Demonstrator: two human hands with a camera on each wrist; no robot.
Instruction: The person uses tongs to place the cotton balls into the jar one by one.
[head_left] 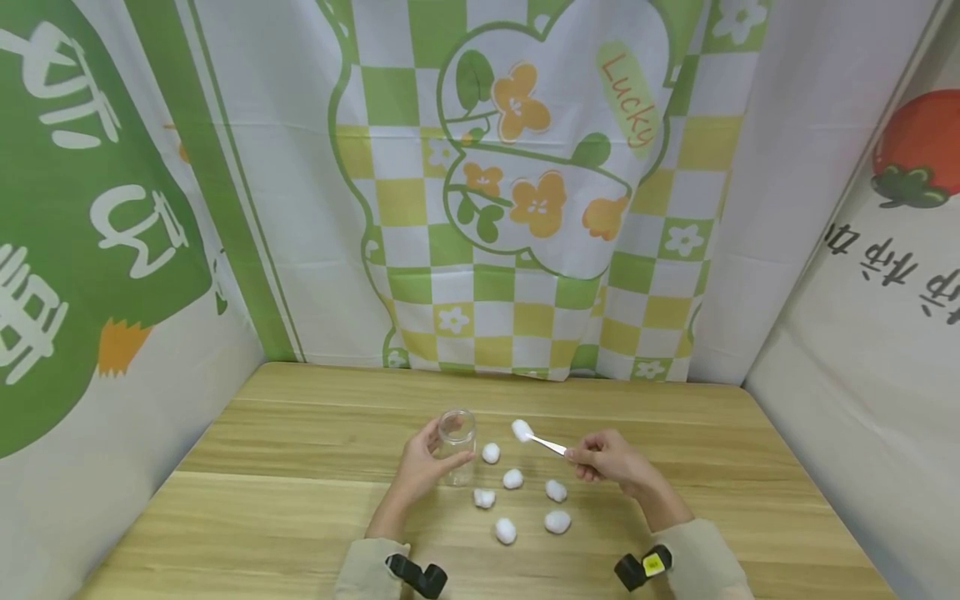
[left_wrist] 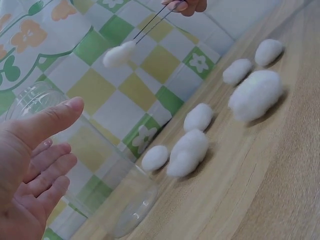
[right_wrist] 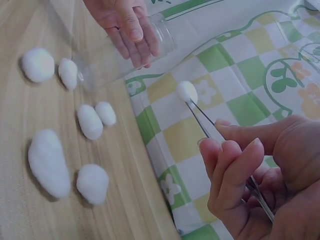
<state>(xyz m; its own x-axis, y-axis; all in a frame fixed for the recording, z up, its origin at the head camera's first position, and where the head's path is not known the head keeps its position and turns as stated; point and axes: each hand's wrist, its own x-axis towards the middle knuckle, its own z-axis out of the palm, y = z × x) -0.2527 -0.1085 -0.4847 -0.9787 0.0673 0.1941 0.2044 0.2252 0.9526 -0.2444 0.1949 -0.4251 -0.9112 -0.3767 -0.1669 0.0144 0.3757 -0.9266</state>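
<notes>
Cotton ball (head_left: 521,430) in tweezers (head_left: 549,445), pinched by the curled right hand (head_left: 611,457), hangs apart, right of the upright jar (head_left: 459,440) that the half-curled left hand (head_left: 420,465) holds.

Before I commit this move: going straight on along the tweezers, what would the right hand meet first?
Probably the clear jar, near its top, the held cotton ball leading; depth is unclear, so it may pass over or behind.

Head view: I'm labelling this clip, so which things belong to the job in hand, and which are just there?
Likely part of the job:
tweezers, in the right hand
cotton ball in their tips
clear jar, left hand around it
six cotton balls on the table

Just there:
patterned cloth behind
wrist cameras
</notes>
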